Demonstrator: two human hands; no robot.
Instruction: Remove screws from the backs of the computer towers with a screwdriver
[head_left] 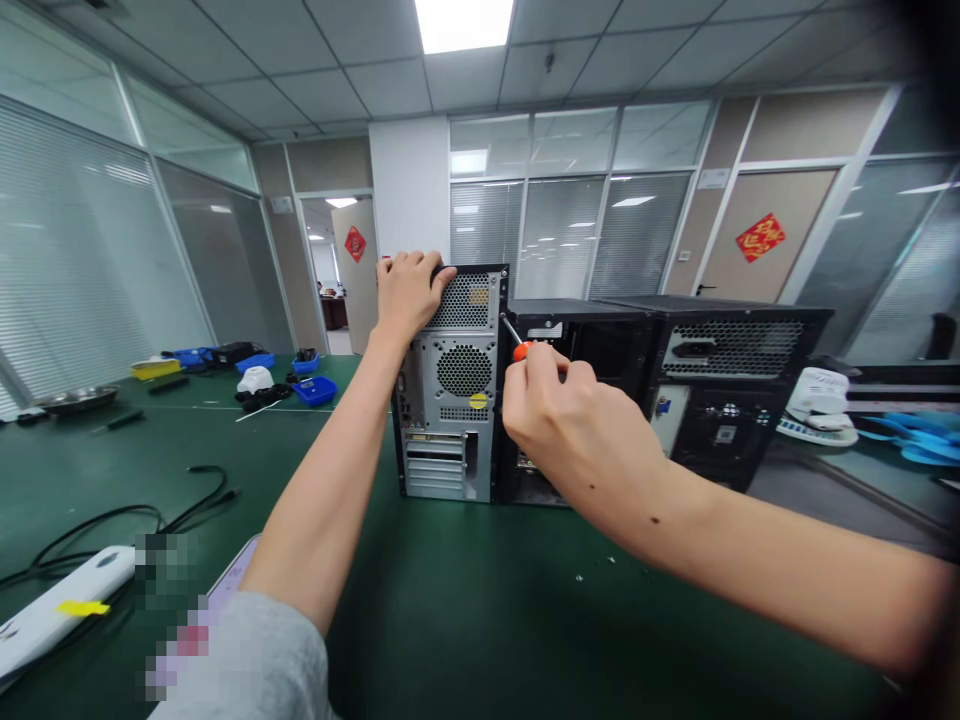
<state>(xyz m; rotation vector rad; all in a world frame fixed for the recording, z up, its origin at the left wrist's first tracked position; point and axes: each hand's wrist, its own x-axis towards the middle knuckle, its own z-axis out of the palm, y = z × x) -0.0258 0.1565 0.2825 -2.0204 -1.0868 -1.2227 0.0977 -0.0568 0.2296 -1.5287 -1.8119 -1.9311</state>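
Observation:
A computer case [461, 470] stands upright with its back panel towards me. Over its top left corner lies my left hand [409, 285], fingers curled across the top and thumb along the rear edge, gripping it. My right hand [559, 400] is closed round a screwdriver [523, 350] with an orange handle. The screwdriver's shaft points up and left, its tip at the upper right edge of the back panel. Most of the handle is hidden inside my fingers.
Two more black computer cases, one with a mesh panel [739, 345], stand to the right. Small screws [579, 578] lie on the green table [435, 620]. At left are a white power strip [75, 600], cables and blue trays [315, 391]. White equipment [817, 400] sits far right.

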